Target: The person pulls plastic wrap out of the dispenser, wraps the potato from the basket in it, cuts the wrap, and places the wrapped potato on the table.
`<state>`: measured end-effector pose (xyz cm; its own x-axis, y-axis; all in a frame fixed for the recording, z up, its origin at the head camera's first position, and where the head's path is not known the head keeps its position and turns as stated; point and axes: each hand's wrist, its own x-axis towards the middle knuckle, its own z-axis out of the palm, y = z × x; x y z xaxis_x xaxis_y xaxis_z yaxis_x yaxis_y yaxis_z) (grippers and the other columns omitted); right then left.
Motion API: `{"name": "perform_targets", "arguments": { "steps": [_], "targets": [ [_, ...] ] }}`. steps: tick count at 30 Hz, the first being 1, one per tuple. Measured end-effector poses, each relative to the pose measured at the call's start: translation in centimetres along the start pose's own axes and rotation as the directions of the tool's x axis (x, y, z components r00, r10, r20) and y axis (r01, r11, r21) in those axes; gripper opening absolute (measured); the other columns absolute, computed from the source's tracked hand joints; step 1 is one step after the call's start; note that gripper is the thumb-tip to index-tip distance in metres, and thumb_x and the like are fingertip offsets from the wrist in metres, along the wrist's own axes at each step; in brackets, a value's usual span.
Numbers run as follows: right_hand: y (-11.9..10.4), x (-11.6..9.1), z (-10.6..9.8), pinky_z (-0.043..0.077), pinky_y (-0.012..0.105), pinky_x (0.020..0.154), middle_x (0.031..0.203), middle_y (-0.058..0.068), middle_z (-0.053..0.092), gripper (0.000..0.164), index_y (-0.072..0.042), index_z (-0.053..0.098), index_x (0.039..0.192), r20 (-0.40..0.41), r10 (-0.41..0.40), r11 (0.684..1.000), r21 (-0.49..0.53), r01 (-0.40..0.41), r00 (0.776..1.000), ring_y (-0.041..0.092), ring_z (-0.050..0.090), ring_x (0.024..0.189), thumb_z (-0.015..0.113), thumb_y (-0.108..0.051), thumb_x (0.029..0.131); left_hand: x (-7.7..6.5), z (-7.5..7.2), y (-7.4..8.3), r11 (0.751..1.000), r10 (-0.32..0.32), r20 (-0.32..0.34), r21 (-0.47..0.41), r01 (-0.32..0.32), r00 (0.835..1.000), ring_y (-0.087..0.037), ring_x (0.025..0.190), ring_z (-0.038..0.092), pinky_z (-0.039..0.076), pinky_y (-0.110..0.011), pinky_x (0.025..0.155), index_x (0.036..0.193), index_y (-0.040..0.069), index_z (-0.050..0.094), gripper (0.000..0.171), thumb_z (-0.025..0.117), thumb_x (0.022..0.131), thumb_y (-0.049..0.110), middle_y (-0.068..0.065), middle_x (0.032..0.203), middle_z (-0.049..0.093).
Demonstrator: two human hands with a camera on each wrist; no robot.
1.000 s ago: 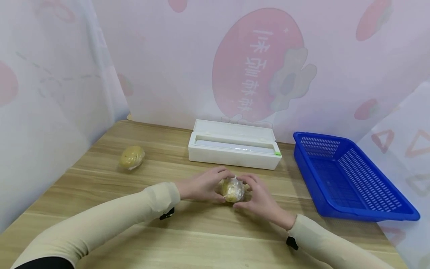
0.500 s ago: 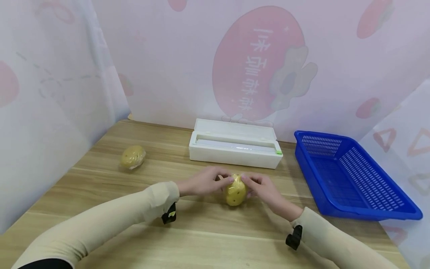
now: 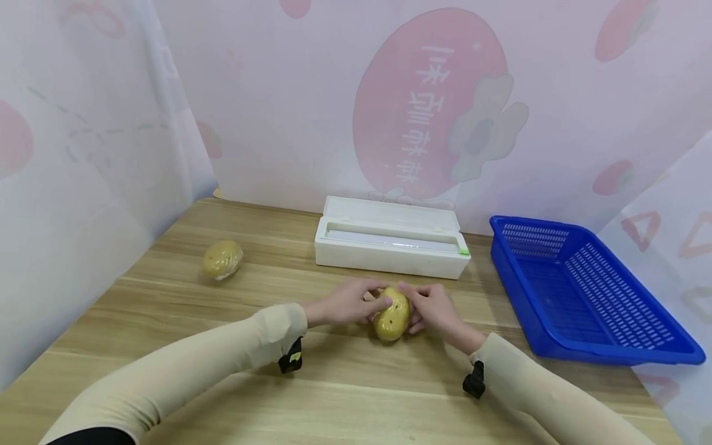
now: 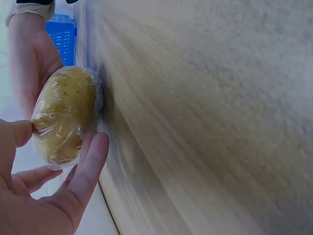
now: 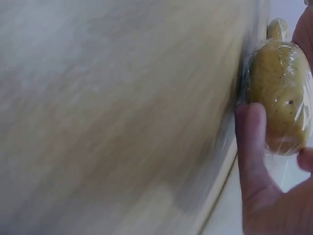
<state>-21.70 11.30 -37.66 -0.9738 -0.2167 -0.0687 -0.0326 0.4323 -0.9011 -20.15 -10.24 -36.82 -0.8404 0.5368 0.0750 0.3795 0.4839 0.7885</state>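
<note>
A potato [image 3: 392, 318] in clear plastic film is held between both hands, low over the wooden table in front of the white box. My left hand [image 3: 351, 301] grips its left side, thumb on top; in the left wrist view the thumb and fingers curl about the near end of the potato [image 4: 66, 115]. From the other side my right hand [image 3: 437, 312] pinches it, thumb near the upper end. Shiny, wrinkled film shows over the potato [image 5: 281, 93] in the right wrist view, with a fingertip along its lower side.
Another film-wrapped potato [image 3: 222, 259] lies at the left of the table [image 3: 311, 395]. A white box [image 3: 392, 262] with its lid up, holding a roll of film, stands at the back. The blue basket [image 3: 534, 327] is on the right, near the patterned backdrop.
The potato has been turned in the hands: its crinkled film side faced up earlier, and now a smooth side with dark spots shows. Both hands have shifted their fingers on it.
</note>
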Motion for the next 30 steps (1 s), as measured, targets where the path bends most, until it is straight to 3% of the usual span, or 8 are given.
{"name": "perform_targets", "arguments": {
  "steps": [2, 5, 8, 10, 13, 17, 23, 30],
  "targets": [
    [-0.1, -0.4, -0.3, 0.056, 0.037, 0.056, 0.072, 0.013, 0.067, 0.044, -0.001, 0.074, 0.099, -0.039, -0.073, 0.992, -0.104, 0.069, 0.997, 0.023, 0.065, 0.060, 0.063, -0.043, 0.096, 0.0, 0.1, 0.1, 0.998, 0.002, -0.028, 0.062, 0.000, 1.000, -0.019, 0.085, 0.067, 0.056, -0.033, 0.077, 0.145, 0.005, 0.046, 0.054, 0.057, 0.101, 0.035, -0.018, 0.128, 0.056],
    [-0.4, -1.5, -0.6, 0.055, 0.035, 0.068, 0.092, 0.010, 0.070, 0.032, 0.001, 0.072, 0.106, -0.072, -0.227, 0.947, -0.249, 0.203, 0.971, 0.021, 0.065, 0.078, 0.066, -0.029, 0.096, -0.1, 0.1, 0.4, 0.984, 0.036, -0.081, 0.178, -0.021, 0.996, -0.022, 0.105, 0.062, 0.048, -0.038, 0.093, 0.145, 0.007, 0.048, 0.054, 0.058, 0.100, 0.036, -0.018, 0.138, 0.051],
    [-0.7, -2.8, -0.5, 0.056, 0.036, 0.078, 0.112, 0.015, 0.068, 0.034, 0.005, 0.067, 0.117, -0.022, -0.310, 0.921, -0.254, 0.294, 0.951, 0.026, 0.065, 0.097, 0.071, -0.018, 0.092, 0.0, 0.1, 0.4, 0.968, 0.095, -0.097, 0.241, -0.069, 0.991, -0.024, 0.115, 0.057, 0.047, -0.038, 0.096, 0.140, 0.004, 0.053, 0.049, 0.058, 0.101, 0.032, -0.016, 0.141, 0.051],
    [-0.8, -3.4, -0.2, 0.055, 0.035, 0.081, 0.119, 0.019, 0.065, 0.046, 0.008, 0.061, 0.125, 0.026, -0.296, 0.937, -0.186, 0.296, 0.955, 0.030, 0.065, 0.104, 0.076, -0.015, 0.088, 0.1, -0.1, 0.4, 0.965, 0.119, -0.073, 0.242, -0.098, 0.990, -0.022, 0.112, 0.060, 0.050, -0.034, 0.092, 0.139, 0.001, 0.053, 0.052, 0.061, 0.099, 0.033, -0.014, 0.139, 0.054],
    [-1.0, -3.7, 0.4, 0.054, 0.033, 0.083, 0.126, 0.022, 0.061, 0.071, 0.011, 0.053, 0.133, 0.072, -0.243, 0.960, -0.128, 0.251, 0.967, 0.031, 0.064, 0.108, 0.086, -0.016, 0.077, 0.2, -0.3, -0.1, 0.973, 0.137, -0.005, 0.189, -0.133, 0.991, -0.016, 0.094, 0.067, 0.053, -0.026, 0.079, 0.139, -0.001, 0.052, 0.064, 0.072, 0.091, 0.037, -0.011, 0.132, 0.060],
    [-0.9, -3.1, 0.7, 0.053, 0.037, 0.087, 0.127, 0.022, 0.060, 0.091, 0.010, 0.049, 0.137, 0.119, -0.225, 0.951, -0.188, 0.245, 0.967, 0.030, 0.064, 0.107, 0.094, -0.019, 0.064, 0.5, -0.8, -0.9, 0.979, 0.146, 0.084, 0.130, -0.156, 0.986, -0.011, 0.081, 0.067, 0.053, -0.022, 0.072, 0.132, 0.009, 0.059, 0.069, 0.087, 0.074, 0.034, -0.001, 0.114, 0.068],
    [-0.4, -1.9, 0.5, 0.054, 0.037, 0.084, 0.119, 0.015, 0.065, 0.088, 0.006, 0.053, 0.134, 0.190, -0.222, 0.947, -0.192, 0.258, 0.956, 0.026, 0.065, 0.101, 0.096, -0.016, 0.061, 0.9, -0.9, -1.7, 0.981, 0.125, 0.149, 0.131, -0.145, 0.981, -0.008, 0.078, 0.067, 0.053, -0.023, 0.071, 0.104, 0.019, 0.063, 0.048, 0.092, 0.067, 0.030, 0.011, 0.092, 0.067],
    [-0.5, -1.3, 0.4, 0.054, 0.036, 0.084, 0.111, 0.008, 0.069, 0.081, -0.001, 0.062, 0.127, 0.184, -0.207, 0.950, -0.198, 0.242, 0.961, 0.022, 0.067, 0.097, 0.098, -0.018, 0.056, 1.0, -1.0, -1.7, 0.969, 0.122, 0.103, 0.203, -0.141, 0.987, -0.009, 0.080, 0.065, 0.052, -0.024, 0.074, 0.109, 0.016, 0.067, 0.056, 0.093, 0.064, 0.036, 0.007, 0.102, 0.070]
  ]
}}
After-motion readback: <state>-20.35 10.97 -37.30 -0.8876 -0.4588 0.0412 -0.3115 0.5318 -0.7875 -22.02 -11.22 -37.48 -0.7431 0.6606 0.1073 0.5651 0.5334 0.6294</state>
